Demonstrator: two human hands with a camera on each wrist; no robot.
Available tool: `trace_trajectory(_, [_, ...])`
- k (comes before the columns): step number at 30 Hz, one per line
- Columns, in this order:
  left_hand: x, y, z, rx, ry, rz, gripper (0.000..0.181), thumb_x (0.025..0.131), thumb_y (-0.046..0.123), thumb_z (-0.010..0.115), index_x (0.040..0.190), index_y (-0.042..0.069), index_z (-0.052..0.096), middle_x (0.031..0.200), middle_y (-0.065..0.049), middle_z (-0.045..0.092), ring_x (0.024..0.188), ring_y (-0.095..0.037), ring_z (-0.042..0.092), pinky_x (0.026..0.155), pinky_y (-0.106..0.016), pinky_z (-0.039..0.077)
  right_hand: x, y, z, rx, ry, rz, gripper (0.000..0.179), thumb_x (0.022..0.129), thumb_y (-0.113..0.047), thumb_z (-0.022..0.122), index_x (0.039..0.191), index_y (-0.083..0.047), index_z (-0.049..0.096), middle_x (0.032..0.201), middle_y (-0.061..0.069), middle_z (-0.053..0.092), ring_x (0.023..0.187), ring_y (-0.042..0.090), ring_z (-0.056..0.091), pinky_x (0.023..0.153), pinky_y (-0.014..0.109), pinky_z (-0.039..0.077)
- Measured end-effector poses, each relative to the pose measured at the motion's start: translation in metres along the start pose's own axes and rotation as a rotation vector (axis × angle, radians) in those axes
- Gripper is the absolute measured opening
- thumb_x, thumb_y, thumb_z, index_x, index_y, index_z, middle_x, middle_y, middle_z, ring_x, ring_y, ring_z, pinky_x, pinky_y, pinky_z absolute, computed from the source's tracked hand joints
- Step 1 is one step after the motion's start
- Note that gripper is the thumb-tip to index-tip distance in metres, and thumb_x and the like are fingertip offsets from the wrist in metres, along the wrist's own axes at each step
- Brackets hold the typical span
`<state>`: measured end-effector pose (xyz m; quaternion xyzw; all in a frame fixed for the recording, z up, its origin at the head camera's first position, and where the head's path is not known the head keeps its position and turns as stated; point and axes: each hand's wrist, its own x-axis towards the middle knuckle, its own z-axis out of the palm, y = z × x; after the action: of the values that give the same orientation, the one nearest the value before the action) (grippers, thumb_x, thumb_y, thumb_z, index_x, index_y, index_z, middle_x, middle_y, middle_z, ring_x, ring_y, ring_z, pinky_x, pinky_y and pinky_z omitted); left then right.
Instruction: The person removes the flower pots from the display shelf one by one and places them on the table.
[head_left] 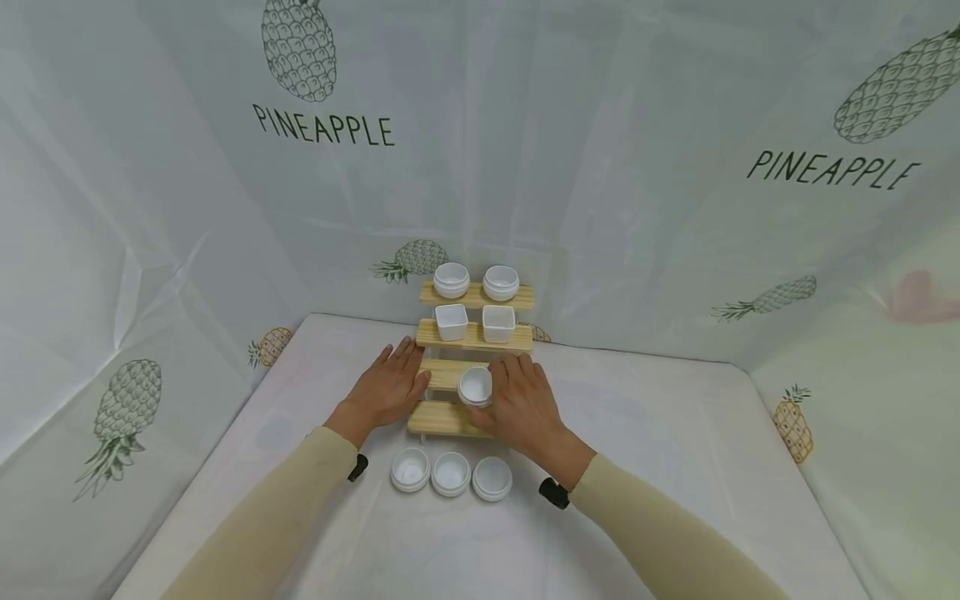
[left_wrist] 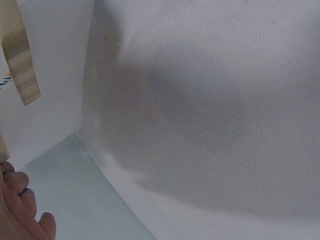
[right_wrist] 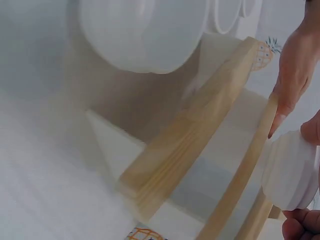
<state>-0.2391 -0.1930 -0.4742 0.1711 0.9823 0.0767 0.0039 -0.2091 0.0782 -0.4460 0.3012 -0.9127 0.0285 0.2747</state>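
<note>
My right hand (head_left: 522,410) holds a small round white ramekin (head_left: 474,383) at the third tier down of a wooden stepped stand (head_left: 444,419). In the right wrist view, thumb and fingertips pinch that ramekin (right_wrist: 286,170) from opposite sides, close over the wooden slats (right_wrist: 240,172). My left hand (head_left: 385,388) rests against the left ends of the middle tiers, fingers extended. Only its fingers (left_wrist: 22,197) show at the lower left of the left wrist view, beside a slat end.
Two round ramekins (head_left: 452,280) stand on the top tier, and two square white cups (head_left: 452,322) on the tier below. Three more round ramekins (head_left: 451,473) form a row on the white-covered table (head_left: 637,500) in front. A pineapple-print cloth (head_left: 570,167) hangs behind.
</note>
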Motion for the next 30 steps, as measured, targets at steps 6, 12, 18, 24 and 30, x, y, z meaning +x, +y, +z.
trace_trajectory(6, [0.0,0.0,0.0,-0.006,-0.002,0.006,0.072,0.115,0.048,0.018,0.166,-0.003,0.022,0.175,-0.018,0.018,0.165,-0.032,0.012,0.135,-0.052,0.012,-0.023,0.012,-0.003,0.016,-0.025,0.01,0.063,0.088,-0.059,0.076,0.107,0.0,0.065,0.096,0.012,0.06,0.088,0.029,0.051,0.071,0.037,0.048])
trace_trajectory(12, [-0.001,0.002,-0.002,-0.009,-0.014,0.004,0.072,0.116,0.048,0.018,0.167,-0.002,0.02,0.175,-0.018,0.017,0.165,-0.032,0.011,0.135,-0.052,0.011,-0.045,0.023,-0.005,0.033,0.007,0.008,0.06,0.084,-0.056,0.08,0.107,-0.001,0.065,0.096,0.011,0.06,0.087,0.029,0.051,0.071,0.035,0.046])
trace_trajectory(18, [-0.001,0.002,-0.002,-0.001,-0.026,-0.006,0.072,0.115,0.049,0.018,0.167,-0.002,0.019,0.176,-0.018,0.016,0.165,-0.033,0.011,0.135,-0.052,0.011,-0.064,0.029,-0.005,0.079,0.019,0.023,0.058,0.082,-0.052,0.082,0.107,-0.003,0.065,0.097,0.01,0.061,0.088,0.029,0.052,0.073,0.036,0.045])
trace_trajectory(24, [-0.001,0.002,-0.003,-0.003,-0.026,0.004,0.072,0.116,0.048,0.018,0.167,-0.002,0.018,0.176,-0.019,0.016,0.165,-0.033,0.011,0.135,-0.052,0.012,-0.087,0.034,-0.002,0.118,0.01,0.036,0.057,0.079,-0.049,0.083,0.108,-0.003,0.066,0.098,0.01,0.063,0.089,0.028,0.053,0.074,0.036,0.045])
trace_trajectory(30, [-0.001,0.002,-0.002,0.008,-0.013,0.01,0.072,0.116,0.047,0.018,0.167,-0.003,0.019,0.175,-0.02,0.017,0.164,-0.033,0.013,0.135,-0.052,0.013,-0.109,0.037,0.0,0.142,-0.037,0.031,0.058,0.079,-0.05,0.083,0.111,-0.005,0.067,0.101,0.008,0.064,0.093,0.027,0.056,0.078,0.037,0.047])
